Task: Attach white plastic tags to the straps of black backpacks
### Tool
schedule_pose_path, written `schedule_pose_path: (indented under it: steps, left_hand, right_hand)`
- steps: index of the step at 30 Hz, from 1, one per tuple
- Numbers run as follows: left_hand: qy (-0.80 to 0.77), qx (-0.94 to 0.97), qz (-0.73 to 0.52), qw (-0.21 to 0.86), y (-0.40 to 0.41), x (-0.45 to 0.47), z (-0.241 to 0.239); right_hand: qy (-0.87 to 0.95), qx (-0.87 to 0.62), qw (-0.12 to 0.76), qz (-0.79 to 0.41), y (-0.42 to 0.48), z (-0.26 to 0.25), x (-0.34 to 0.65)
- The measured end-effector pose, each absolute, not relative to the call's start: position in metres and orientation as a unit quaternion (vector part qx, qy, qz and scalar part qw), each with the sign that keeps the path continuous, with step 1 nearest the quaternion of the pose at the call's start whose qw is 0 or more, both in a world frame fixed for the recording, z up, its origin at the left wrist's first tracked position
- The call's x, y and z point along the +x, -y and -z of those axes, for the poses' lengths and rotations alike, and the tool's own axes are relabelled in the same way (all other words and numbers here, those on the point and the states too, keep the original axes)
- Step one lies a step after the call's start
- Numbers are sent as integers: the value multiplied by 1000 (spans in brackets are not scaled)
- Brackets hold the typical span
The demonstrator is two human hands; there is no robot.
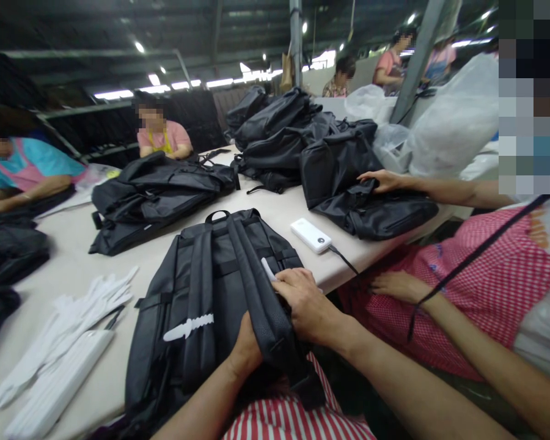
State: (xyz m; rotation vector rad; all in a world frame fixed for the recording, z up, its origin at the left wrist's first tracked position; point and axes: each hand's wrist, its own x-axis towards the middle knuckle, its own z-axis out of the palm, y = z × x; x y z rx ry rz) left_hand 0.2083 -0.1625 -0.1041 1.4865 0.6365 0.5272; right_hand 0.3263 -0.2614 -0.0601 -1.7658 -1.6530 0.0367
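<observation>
A black backpack [211, 287] lies back-side up on the table in front of me, its shoulder straps running toward me. My left hand [246, 349] is tucked under the right strap [261, 305], with its fingers hidden. My right hand [302, 302] rests curled on the bag's right edge and pinches a white plastic strip [268, 269]. Another white plastic strip [189, 327] lies across the left strap.
A pile of white plastic strips [68, 330] lies at the left. A white power bank [310, 235] with a cable sits to the right. More black backpacks [156, 192] cover the table. A co-worker's hand [385, 180] rests on a bag at the right; others sit around.
</observation>
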Motion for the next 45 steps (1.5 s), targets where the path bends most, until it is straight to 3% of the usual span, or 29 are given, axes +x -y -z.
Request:
schedule_pose_path:
  steps: [5,13,20,29,36,40,45]
  left_hand:
    - [-243,668,-200,675,166,198,85]
    - [-311,449,-259,797,156,208,136]
    - [-291,469,-249,796,162,204,137]
    - [-312,597,-163,721,161,199,100]
    - [-295,371,-27,880,151,163,78]
    - [-208,281,5,937,157,159,69]
    - [-309,274,-34,910,169,178,81]
  right_hand:
    - [518,-736,433,-54,278,73,348]
    - [382,-741,548,-66,293,110,336]
    - [415,-753,495,-127,281,108,310]
    - [422,-750,477,-177,266,102,315]
    - [373,-697,499,-356,266,94,337]
    - [443,-707,463,-300,263,87,342]
    - [522,-694,431,-244,258,81,338]
